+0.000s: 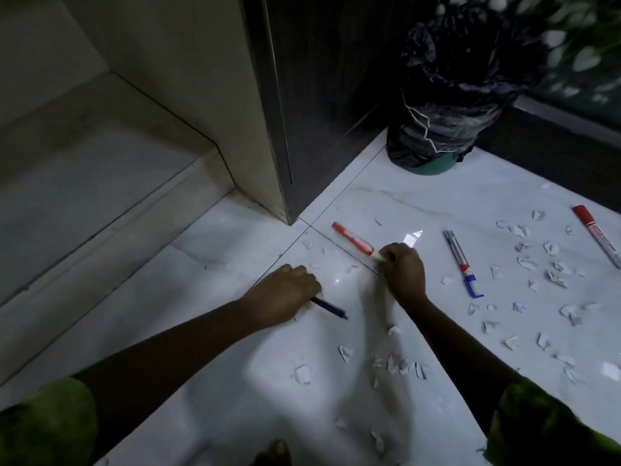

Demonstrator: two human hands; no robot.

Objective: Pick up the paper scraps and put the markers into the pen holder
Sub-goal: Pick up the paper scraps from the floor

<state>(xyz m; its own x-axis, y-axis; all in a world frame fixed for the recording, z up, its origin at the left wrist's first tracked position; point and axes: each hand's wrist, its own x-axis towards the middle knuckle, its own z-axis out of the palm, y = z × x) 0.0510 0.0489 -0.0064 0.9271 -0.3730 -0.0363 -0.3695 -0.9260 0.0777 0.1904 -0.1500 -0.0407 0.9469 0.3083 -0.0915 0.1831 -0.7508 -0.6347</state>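
My left hand [285,295] is closed on a dark blue pen [331,310] that lies on the white floor; its tip sticks out to the right. My right hand [403,269] grips the near end of a red marker [353,238], and something green shows between its fingers. A silver marker with a blue cap [462,262] lies to the right. Another red-capped marker [596,235] lies at the far right. Several white paper scraps [537,274] are scattered over the floor, mostly on the right and in front of me [302,374]. No pen holder is in view.
A bin lined with a black plastic bag [443,95] stands in the far corner. A dark door frame and wall corner [268,129] rise at centre left. A raised marble step [100,169] runs along the left.
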